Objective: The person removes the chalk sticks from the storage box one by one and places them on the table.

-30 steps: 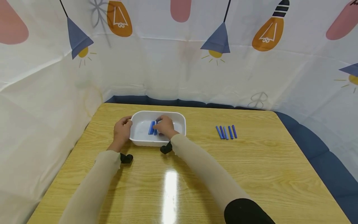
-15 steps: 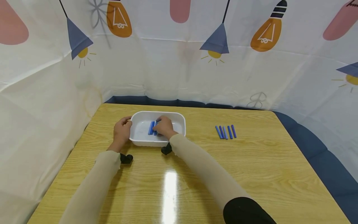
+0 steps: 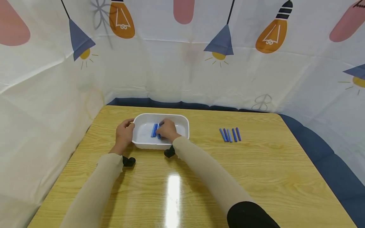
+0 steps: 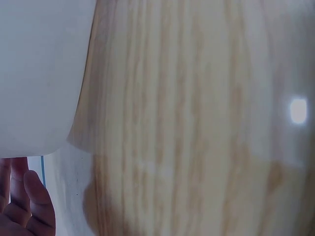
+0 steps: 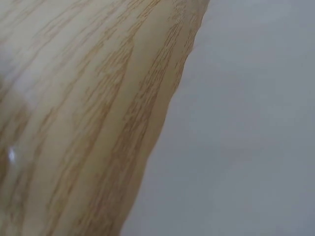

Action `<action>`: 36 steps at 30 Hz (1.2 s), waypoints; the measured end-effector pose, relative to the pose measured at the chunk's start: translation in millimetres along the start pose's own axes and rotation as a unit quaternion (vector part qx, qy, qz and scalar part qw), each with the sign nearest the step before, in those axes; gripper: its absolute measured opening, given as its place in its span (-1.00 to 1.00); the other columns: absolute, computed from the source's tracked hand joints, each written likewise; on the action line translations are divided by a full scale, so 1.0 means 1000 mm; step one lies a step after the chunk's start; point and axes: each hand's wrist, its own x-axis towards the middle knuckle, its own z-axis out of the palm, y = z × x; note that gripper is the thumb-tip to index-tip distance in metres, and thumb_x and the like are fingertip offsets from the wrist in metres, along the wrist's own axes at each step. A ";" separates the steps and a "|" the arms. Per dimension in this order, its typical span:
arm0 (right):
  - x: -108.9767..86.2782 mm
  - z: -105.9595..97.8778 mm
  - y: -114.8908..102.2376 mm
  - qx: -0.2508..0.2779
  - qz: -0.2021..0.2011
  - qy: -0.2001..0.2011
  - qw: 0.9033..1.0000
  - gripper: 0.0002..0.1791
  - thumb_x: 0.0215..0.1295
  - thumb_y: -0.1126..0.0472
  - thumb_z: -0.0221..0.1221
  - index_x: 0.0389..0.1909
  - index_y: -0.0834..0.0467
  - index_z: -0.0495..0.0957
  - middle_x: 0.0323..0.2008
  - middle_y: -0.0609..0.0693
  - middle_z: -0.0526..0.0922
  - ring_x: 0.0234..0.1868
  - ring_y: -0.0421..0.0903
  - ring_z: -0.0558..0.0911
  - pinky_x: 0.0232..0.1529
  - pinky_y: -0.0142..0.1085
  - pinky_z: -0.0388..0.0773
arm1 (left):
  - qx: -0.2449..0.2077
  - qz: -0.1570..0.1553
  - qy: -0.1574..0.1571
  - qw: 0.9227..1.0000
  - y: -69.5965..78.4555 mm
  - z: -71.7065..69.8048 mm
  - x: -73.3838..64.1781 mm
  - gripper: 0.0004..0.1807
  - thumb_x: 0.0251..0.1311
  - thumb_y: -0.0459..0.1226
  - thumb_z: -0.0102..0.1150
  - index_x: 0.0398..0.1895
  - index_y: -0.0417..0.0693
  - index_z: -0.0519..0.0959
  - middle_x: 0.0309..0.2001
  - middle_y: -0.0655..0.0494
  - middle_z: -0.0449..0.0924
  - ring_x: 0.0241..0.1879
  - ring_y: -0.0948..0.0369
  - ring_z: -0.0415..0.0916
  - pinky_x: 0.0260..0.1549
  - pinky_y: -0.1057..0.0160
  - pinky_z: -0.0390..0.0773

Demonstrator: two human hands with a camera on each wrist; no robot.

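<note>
In the head view a white plastic tray (image 3: 146,142) stands on the table. My left hand (image 3: 124,134) grips its left end, thumb at the rim; in the left wrist view the curled fingers (image 4: 37,189) show below the tray wall. My right hand (image 3: 167,129) reaches inside the tray, thumb and fingers bent around a short blue stick (image 3: 158,136), partly hidden by the hand. Just left of it lie blue sticks (image 3: 154,130), side by side on the tray floor. The right wrist view shows only the tray's outer wall (image 5: 236,128) and wood, no hand.
To the right, a row of several blue sticks (image 3: 229,135) lies on the wooden table (image 3: 256,177), light and dark blue mixed. White printed cloth (image 3: 171,72) hangs behind and at the sides. Dark blue padding (image 3: 322,145) borders the table at the back and right.
Very little differs. Both hands keep their places at the tray, with only a slight shift of the right fingers around the stick; the row on the table is unchanged.
</note>
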 end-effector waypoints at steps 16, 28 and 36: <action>-0.004 0.001 -0.003 -0.053 -0.009 -0.003 0.999 -0.48 0.04 0.21 0.37 0.06 0.18 0.50 -0.20 0.03 0.56 -0.48 -0.10 0.62 -0.57 -0.36 0.58 | 0.002 -0.005 -0.001 1.000 0.000 0.000 -0.001 -0.50 0.39 -0.08 -0.23 0.33 0.05 0.40 0.20 -0.11 0.44 0.10 -0.01 0.42 0.12 0.01 0.49; -0.005 0.000 -0.005 -0.096 -0.032 0.025 0.995 -0.50 0.02 0.19 0.38 0.05 0.15 0.55 -0.15 0.02 0.61 -0.43 -0.14 0.60 -0.49 -0.38 0.55 | 0.003 -0.007 0.002 1.000 -0.002 -0.001 0.000 -0.50 0.38 -0.07 -0.21 0.33 0.07 0.40 0.20 -0.10 0.45 0.09 -0.01 0.42 0.13 0.00 0.49; -0.007 -0.002 -0.007 -0.043 -0.024 0.041 0.998 -0.52 0.06 0.22 0.35 0.06 0.06 0.55 -0.16 0.00 0.57 -0.40 -0.11 0.59 -0.45 -0.34 0.56 | 0.002 0.000 0.003 1.000 -0.001 0.000 0.001 -0.50 0.38 -0.07 -0.20 0.32 0.06 0.41 0.18 -0.11 0.45 0.08 -0.01 0.42 0.10 0.00 0.51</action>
